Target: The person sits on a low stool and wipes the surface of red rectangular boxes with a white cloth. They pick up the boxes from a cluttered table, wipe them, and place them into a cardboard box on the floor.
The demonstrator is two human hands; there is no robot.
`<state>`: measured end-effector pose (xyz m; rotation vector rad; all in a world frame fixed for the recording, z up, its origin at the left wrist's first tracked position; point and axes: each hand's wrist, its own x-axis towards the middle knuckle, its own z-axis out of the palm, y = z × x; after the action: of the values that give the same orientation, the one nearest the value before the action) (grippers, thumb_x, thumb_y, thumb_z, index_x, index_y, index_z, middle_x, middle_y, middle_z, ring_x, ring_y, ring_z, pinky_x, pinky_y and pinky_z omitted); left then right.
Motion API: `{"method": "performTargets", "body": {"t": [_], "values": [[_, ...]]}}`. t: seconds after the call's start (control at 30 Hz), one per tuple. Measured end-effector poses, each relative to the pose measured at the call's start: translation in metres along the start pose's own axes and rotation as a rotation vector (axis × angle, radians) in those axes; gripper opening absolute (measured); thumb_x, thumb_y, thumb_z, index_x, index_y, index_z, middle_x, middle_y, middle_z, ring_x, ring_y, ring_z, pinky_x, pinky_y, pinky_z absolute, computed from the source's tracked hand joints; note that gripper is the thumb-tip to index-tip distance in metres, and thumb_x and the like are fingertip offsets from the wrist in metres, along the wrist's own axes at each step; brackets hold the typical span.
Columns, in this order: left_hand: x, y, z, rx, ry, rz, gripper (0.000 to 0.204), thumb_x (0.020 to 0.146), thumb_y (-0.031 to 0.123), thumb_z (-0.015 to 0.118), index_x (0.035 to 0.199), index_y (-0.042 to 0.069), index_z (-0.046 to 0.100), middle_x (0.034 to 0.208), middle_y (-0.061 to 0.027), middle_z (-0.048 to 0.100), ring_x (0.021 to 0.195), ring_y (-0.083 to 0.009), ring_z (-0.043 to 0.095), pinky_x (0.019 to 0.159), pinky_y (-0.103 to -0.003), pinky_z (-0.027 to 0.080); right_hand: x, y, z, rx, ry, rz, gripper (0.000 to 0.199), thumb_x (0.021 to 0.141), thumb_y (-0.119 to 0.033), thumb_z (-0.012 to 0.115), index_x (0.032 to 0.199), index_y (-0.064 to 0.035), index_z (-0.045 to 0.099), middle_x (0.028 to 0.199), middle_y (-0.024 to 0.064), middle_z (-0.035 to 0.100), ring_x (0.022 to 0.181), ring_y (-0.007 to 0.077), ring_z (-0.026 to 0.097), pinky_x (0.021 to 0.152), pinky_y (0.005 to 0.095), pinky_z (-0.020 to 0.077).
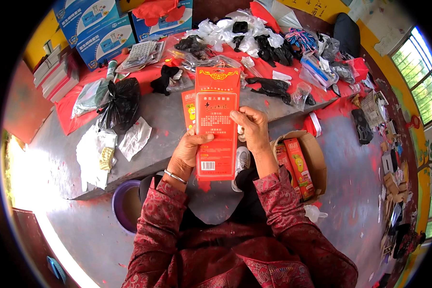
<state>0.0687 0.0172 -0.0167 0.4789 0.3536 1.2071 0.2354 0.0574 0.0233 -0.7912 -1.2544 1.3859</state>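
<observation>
A tall flat red package [217, 158] with yellow trim and a barcode at its lower corner stands upright before me. My left hand [189, 148] grips its left edge, thumb across the front. On the opposite edge, my right hand [254, 127] pinches it with bent fingers. Part of a second orange-red package [190, 109] with a yellow cartoon figure shows behind it. Whether my left hand also holds that one, I cannot tell. To the right of my knees, a cardboard box [319, 165] on the floor contains similar red packages [300, 168].
Beyond my hands a grey ledge [153, 115] carries red cloth, a black plastic bag [120, 103], and heaped white bags [216, 33]. Blue cartons [105, 41] stand at the back left. A purple basin [122, 211] sits left of my legs. Assorted clutter lines the right wall.
</observation>
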Motion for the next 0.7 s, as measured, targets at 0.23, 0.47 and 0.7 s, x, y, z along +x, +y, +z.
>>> {"method": "performTargets", "body": {"t": [0.23,0.47,0.7], "values": [[-0.005,0.007,-0.001,0.002,0.018,-0.045,0.04,0.081,0.001,0.057,0.119,-0.002,0.045,0.108,-0.0136,0.059,0.096,-0.023,0.061,0.086,-0.036,0.05,0.003,0.001,0.005,0.072,0.052,0.065,0.021,0.085,-0.014,0.06,0.066,-0.0065,0.055,0.053,-0.0068,0.043,0.041,-0.0005,0.034,0.033,0.0175,0.022],[-0.009,0.006,0.0,0.187,-0.029,-0.166,0.041,0.084,0.008,0.057,0.119,-0.008,0.043,0.109,-0.0153,0.059,0.094,-0.0215,0.062,0.084,-0.034,0.05,0.015,0.007,-0.01,0.098,0.207,0.039,0.02,0.085,-0.019,0.061,0.07,-0.006,0.058,0.054,-0.0046,0.048,0.037,0.0018,0.037,0.033,0.0185,0.0247],[0.002,-0.007,-0.014,0.29,0.161,-0.013,0.034,0.09,0.013,0.049,0.118,-0.005,0.044,0.109,-0.0145,0.059,0.098,-0.0232,0.06,0.085,-0.036,0.05,0.001,-0.014,0.003,-0.154,0.345,-0.276,0.013,0.088,-0.015,0.055,0.082,-0.0028,0.052,0.059,-0.0025,0.047,0.051,0.0036,0.049,0.045,0.0195,0.0412]]}}
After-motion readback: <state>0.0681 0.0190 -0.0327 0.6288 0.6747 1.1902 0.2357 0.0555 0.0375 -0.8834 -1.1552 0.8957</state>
